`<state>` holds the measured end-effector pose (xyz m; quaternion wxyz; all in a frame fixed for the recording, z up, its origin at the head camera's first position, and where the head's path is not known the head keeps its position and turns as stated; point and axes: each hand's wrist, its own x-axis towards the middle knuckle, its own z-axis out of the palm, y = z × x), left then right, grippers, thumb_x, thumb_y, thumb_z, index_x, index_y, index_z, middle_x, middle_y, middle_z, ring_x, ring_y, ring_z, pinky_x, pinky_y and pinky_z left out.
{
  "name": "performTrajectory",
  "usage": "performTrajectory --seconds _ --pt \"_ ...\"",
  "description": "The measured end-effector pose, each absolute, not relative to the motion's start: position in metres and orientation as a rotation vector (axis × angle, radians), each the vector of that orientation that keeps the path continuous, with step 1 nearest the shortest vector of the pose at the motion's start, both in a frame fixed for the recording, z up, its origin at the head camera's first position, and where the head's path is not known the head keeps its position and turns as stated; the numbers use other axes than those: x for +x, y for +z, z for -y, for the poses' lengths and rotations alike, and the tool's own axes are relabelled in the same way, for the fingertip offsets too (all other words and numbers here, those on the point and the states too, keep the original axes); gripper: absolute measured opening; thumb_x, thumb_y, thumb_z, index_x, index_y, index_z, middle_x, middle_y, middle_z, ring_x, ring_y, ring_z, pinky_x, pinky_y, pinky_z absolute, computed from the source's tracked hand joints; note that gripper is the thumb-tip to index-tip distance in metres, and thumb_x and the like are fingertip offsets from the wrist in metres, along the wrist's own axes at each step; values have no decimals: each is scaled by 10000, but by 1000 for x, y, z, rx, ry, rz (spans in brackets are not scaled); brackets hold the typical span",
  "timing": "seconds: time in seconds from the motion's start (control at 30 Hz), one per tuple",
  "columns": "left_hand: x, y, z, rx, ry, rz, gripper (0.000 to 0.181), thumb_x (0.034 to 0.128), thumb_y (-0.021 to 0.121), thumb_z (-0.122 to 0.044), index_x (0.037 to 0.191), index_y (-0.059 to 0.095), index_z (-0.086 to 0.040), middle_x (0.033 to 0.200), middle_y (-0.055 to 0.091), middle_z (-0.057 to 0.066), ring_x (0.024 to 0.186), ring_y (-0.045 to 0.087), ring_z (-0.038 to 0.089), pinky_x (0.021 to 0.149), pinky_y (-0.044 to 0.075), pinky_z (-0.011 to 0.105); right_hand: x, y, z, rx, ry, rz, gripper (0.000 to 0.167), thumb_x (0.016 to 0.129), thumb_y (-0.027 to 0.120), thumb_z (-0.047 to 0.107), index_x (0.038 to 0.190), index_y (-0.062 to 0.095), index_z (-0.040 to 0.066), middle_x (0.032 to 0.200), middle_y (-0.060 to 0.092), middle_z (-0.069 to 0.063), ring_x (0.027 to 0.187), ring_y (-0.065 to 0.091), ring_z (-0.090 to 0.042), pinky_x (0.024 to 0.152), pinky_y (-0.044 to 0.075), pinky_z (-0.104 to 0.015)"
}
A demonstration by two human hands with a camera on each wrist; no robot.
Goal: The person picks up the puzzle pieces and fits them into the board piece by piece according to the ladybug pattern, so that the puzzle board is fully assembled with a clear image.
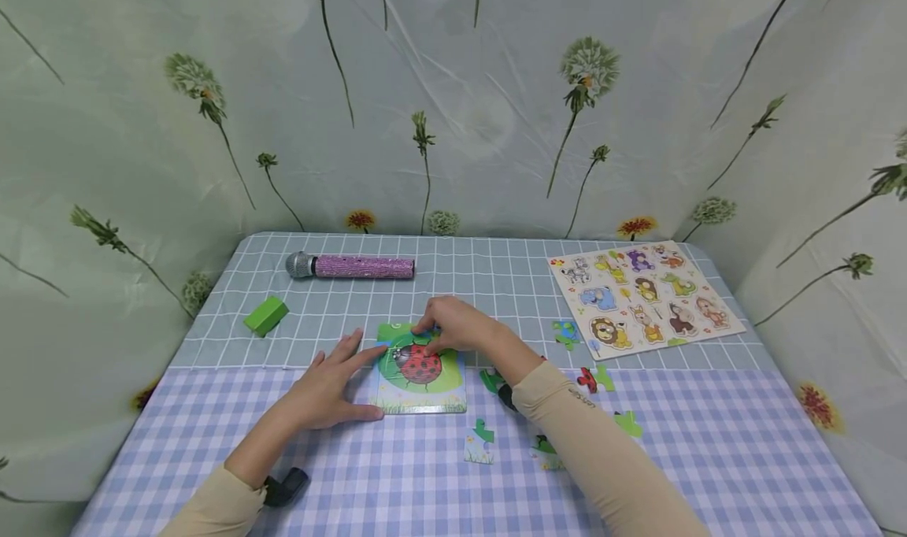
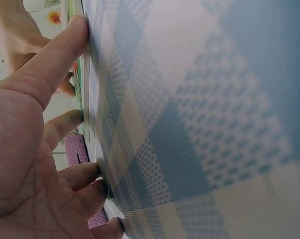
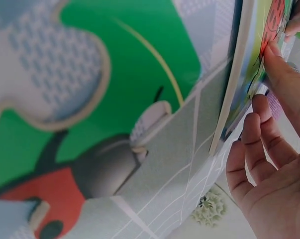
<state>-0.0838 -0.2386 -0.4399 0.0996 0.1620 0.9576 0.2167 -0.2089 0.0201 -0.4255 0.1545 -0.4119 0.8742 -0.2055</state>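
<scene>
A square ladybug jigsaw board (image 1: 425, 405) lies in front of me, with a green piece (image 1: 392, 331) at its top left corner. My left hand (image 1: 327, 387) rests at the board's left side with fingers spread; the index tip reaches its upper left and the thumb touches its lower left corner. My right hand (image 1: 453, 324) is over the board's upper middle. Its thumb (image 3: 276, 62) and index finger pinch at a puzzle piece mostly hidden beneath them, while the other fingers curl loosely. Below the right wrist lies a green piece with a black ladybug head (image 3: 107, 164).
Loose jigsaw pieces lie to the right, among them a grassy corner piece (image 1: 479, 445), a red and green piece (image 1: 595, 379) and a blue-green piece (image 1: 566, 333). Behind are an animal peg puzzle (image 1: 645, 297), a purple glittery microphone (image 1: 361, 267) and a green block (image 1: 266, 316).
</scene>
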Motion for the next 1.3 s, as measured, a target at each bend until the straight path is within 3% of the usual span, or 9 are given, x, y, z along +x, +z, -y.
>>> performTrajectory --seconds 0.23,0.83,1.3 --pt "-83 -440 240 478 638 -2839 985 796 925 -532 1618 495 -202 1739 257 315 1584 303 562 1190 245 845 -208 -425 -19 -1144 -612 -2508 409 892 901 203 1272 796 93 1146 767 -71 1012 674 -179 889 566 -265" --pt "-83 -440 239 479 640 -2839 986 796 923 -540 1619 493 -206 1742 257 306 1587 303 557 1193 244 844 -209 -418 -21 -1122 -517 -2488 427 931 868 257 1330 767 142 1169 743 -65 1079 669 -202 958 575 -371" --pt "-83 -441 237 482 619 -2858 990 786 930 -537 1612 502 -202 1738 270 306 1587 315 543 1198 248 836 -215 -402 -83 -905 -669 -2473 492 942 842 182 1413 710 129 1331 707 -98 1256 663 -282 1077 569 -441"
